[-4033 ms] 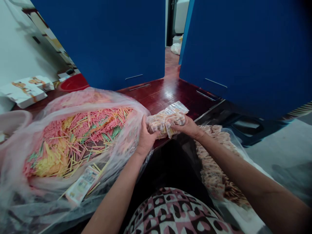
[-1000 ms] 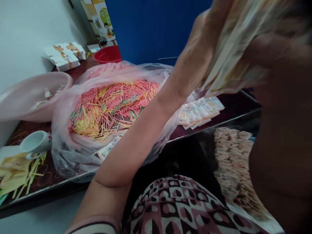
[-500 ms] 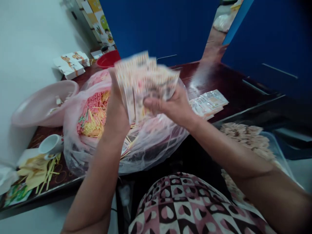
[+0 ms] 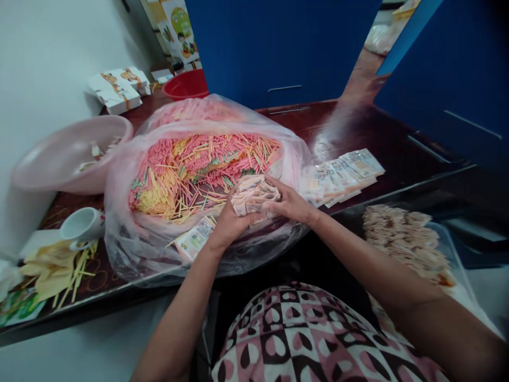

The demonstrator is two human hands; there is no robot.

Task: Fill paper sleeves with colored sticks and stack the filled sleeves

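Note:
Both hands close around a stack of small printed packets (image 4: 254,195), its edges facing up, over the front of an open plastic bag (image 4: 137,252). My left hand (image 4: 229,225) grips the stack's left side, thumb in front. On the other side my right hand (image 4: 293,204) is wrapped round it, fingers behind and thumb across the front. Inside the bag lie many thin pink, yellow and green sticks (image 4: 226,154). One flat printed packet (image 4: 195,239) rests by my left wrist. To the right, a fanned row of similar packets (image 4: 350,171) lies on the dark table (image 4: 314,119).
At left stand a pink basin (image 4: 51,159) and a white mug (image 4: 81,225), near yellow paper (image 4: 55,265). A red basin (image 4: 186,85) and white boxes (image 4: 113,87) are behind. Folded packets (image 4: 401,233) pile in a clear tub (image 4: 463,265) at lower right.
My hands have come down and nearer with the packets. The fanned, spread packets are now squeezed into a compact stack, and the sticks in the bag show more fully.

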